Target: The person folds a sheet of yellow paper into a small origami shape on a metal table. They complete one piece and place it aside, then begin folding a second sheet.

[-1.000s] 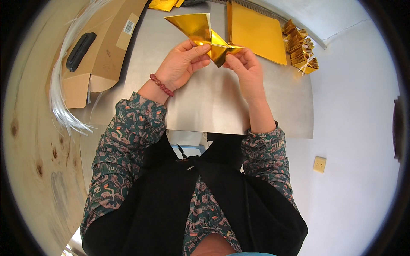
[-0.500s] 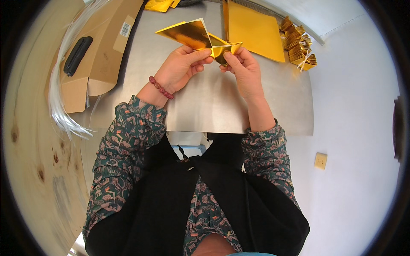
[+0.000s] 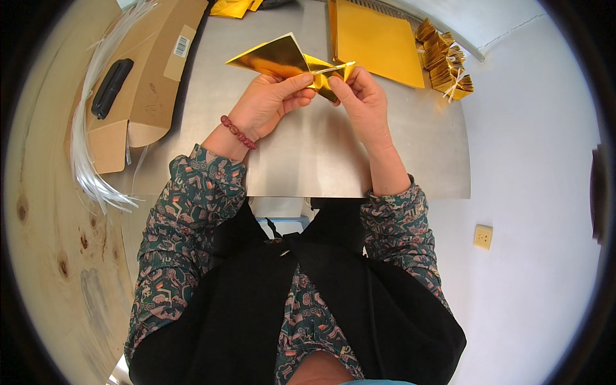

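A sheet of shiny gold foil paper (image 3: 276, 55), partly folded, is held up over the metal table between both hands. My left hand (image 3: 277, 96) pinches its middle, thumb on top and fingers curled beneath. A flat, pointed flap rises to the left of that thumb. On the other side my right hand (image 3: 359, 99) grips the narrower folded end, its thumb pressed on the foil and the fingers behind it. A pale edge of the paper runs along the top of this folded end. The fingertips under the foil are partly hidden.
The metal table (image 3: 301, 160) spans the front. Beyond my right hand lies a stack of gold sheets (image 3: 378, 45), beside tied bundles of folded gold paper (image 3: 446, 64). At left are a cardboard box (image 3: 151, 83), a black handle-shaped object (image 3: 112, 88) and white plastic strips (image 3: 80, 141).
The folded right end of the foil now looks flatter, its pale edge forming a straighter line under my right thumb. Both hands keep their hold, with the view shifted slightly.
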Demonstrator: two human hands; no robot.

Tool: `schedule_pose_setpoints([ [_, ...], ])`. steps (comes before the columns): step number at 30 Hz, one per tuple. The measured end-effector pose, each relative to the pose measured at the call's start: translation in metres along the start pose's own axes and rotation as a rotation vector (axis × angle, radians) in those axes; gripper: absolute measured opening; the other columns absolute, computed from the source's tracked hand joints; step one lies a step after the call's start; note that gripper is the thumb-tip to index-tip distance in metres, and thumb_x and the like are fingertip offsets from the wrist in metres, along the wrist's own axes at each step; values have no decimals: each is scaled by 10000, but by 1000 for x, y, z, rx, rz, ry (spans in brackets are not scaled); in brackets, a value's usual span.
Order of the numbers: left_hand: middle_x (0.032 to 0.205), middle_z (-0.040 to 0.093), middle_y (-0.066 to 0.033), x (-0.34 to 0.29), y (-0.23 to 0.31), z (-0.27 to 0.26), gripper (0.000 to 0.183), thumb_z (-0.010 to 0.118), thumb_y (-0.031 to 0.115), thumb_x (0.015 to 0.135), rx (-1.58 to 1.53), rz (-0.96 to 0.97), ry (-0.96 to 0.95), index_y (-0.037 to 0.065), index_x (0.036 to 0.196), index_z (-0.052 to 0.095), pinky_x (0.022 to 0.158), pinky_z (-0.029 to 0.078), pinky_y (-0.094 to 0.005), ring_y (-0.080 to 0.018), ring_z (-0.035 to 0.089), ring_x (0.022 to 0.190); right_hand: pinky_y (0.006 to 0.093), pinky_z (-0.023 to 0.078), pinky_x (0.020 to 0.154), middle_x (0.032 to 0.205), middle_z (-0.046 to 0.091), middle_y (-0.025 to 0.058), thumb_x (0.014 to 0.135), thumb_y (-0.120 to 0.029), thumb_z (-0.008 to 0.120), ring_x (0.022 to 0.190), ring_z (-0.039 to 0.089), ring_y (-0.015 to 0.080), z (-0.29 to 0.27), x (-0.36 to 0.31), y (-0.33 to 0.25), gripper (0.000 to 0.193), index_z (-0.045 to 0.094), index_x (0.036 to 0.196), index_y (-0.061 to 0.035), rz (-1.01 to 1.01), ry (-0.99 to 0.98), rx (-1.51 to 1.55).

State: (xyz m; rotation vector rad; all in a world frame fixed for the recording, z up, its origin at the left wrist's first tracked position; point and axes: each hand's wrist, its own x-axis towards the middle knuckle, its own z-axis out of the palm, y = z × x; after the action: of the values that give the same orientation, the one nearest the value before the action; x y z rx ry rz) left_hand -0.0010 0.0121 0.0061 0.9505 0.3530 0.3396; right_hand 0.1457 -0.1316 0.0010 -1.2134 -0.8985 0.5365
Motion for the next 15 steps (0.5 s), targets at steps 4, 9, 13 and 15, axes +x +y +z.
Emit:
schedule_pose_setpoints([
  [4, 1010, 722, -39, -1, -1, 1, 225, 704, 141, 1014, 23, 10, -16, 14, 1196, 670, 779, 620, -208, -101, 725, 870, 217, 475, 676, 878, 657, -24, 1017, -122, 702, 757, 569, 37, -2, -1, -2, 131, 614, 955, -48, -10, 9, 13],
  [9, 1007, 722, -36, -2, -1, 3, 218, 704, 138, 1014, 12, 25, -27, 13, 1190, 674, 765, 621, -204, -97, 725, 866, 226, 472, 688, 888, 664, -19, 1031, -128, 687, 773, 576, 42, -4, 0, -3, 164, 585, 924, -58, -51, -2, 27],
  [13, 1006, 729, -36, -3, 0, 3, 217, 701, 139, 1015, 23, 24, -25, 11, 1189, 680, 742, 623, -199, -92, 728, 847, 219, 459, 691, 877, 656, -25, 1027, -119, 688, 766, 565, 37, -1, -1, -5, 165, 582, 914, -63, -42, 22, 45],
  [15, 1009, 733, -39, -4, 1, 4, 219, 700, 140, 1016, 29, 18, -22, 11, 1192, 682, 736, 625, -197, -90, 731, 841, 215, 446, 689, 867, 643, -34, 1028, -117, 684, 761, 550, 32, 0, -2, -7, 170, 578, 903, -69, -37, 30, 46],
])
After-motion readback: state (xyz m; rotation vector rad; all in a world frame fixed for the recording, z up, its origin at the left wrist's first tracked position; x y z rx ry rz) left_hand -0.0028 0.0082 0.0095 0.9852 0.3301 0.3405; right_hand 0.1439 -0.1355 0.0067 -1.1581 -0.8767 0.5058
